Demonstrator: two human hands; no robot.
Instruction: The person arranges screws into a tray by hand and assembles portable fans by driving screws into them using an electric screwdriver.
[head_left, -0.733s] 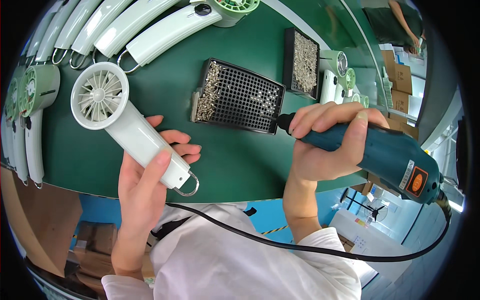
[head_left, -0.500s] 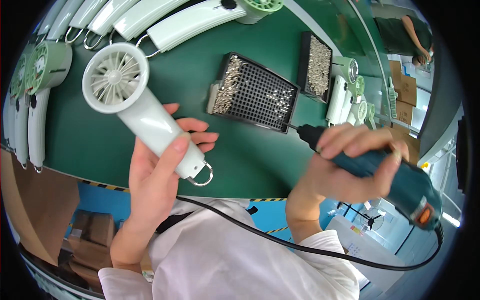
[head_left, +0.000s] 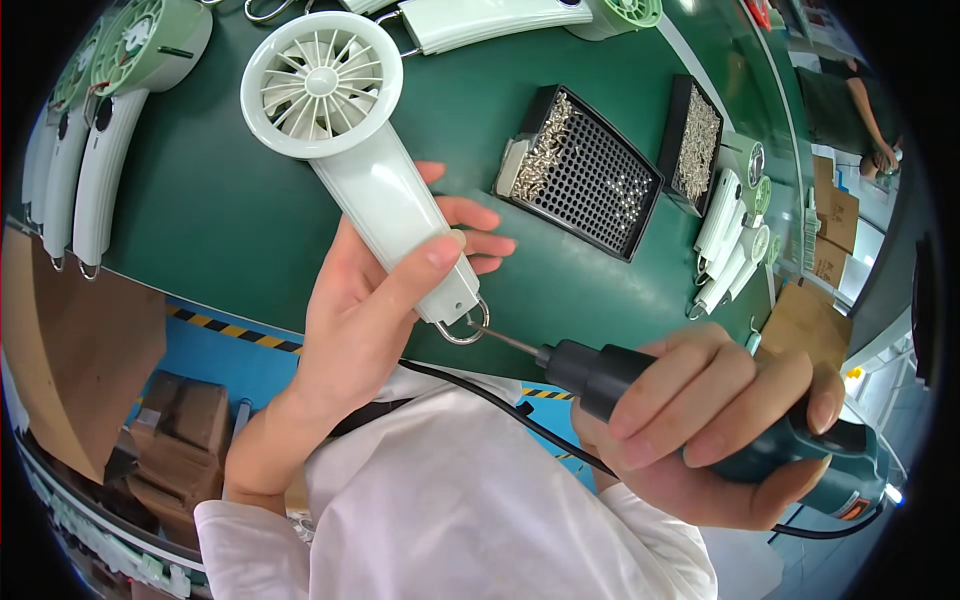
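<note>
A white handheld fan (head_left: 385,200) lies across my left hand (head_left: 365,300), round grille head away from me and handle end toward me. My left thumb presses on the handle, and the other fingers reach out beneath it. A metal loop (head_left: 463,340) hangs from the handle end. In my right hand (head_left: 715,420) is a dark teal electric screwdriver (head_left: 595,378), fingers wrapped round its body. Its thin bit points left, with the tip at the loop beside the handle end. Whether the tip carries a screw or touches the handle is too small to tell.
A black perforated tray (head_left: 598,150) with loose screws lies on the green table (head_left: 250,220). Beside it stands a black box of screws (head_left: 696,145). More fans (head_left: 110,170) line the left, back and right. A black cord (head_left: 490,408) crosses my front. Another person (head_left: 850,105) is at far right.
The screwdriver's bit has moved from the tray's near corner left to the fan's handle end. The whole view has shifted, with the table things now farther right. My left hand keeps the fan.
</note>
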